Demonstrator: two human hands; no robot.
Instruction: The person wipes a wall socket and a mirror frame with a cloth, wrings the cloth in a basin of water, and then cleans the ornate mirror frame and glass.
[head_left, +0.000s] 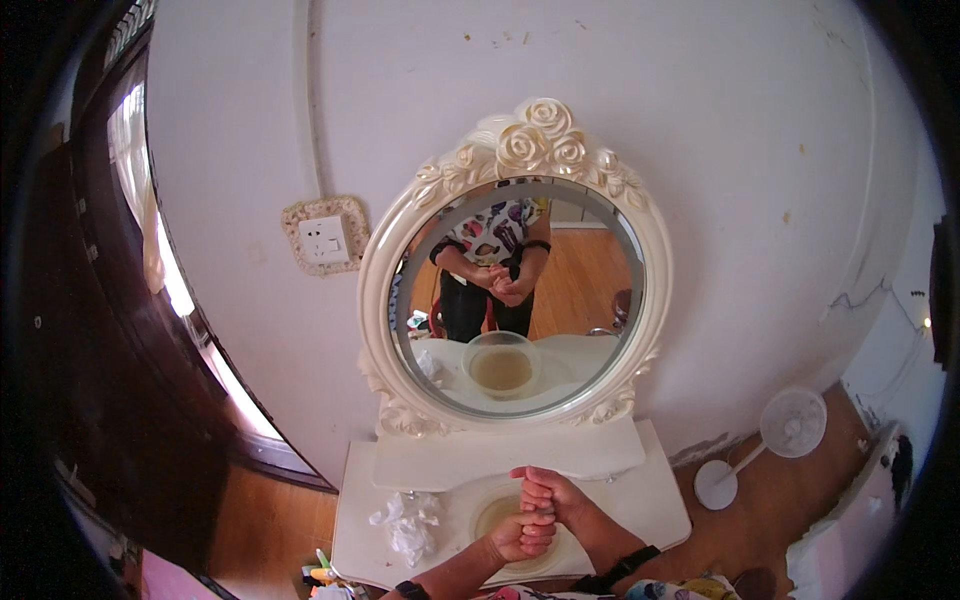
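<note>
My left hand (523, 536) is closed into a fist and pressed against my right hand (551, 495), whose fingers are curled too. The thumb side of the right hand is uppermost. Whether something small is squeezed between the two palms is hidden. Directly under them stands a clear round bowl (477, 517) of cloudy brownish water, partly covered by my hands and forearms. To its left lies a crumpled white plastic bag or tissue (409, 525). A round mirror (577, 300) shows the clasped hands and the bowl from the front.
The white dressing table (660, 517) carries the mirror in its carved rose frame (367, 292). A wall socket (324, 240) sits to the left. A white standing fan or lamp (791, 424) is on the wooden floor at right. Small items (326, 577) are beside the table's lower left edge.
</note>
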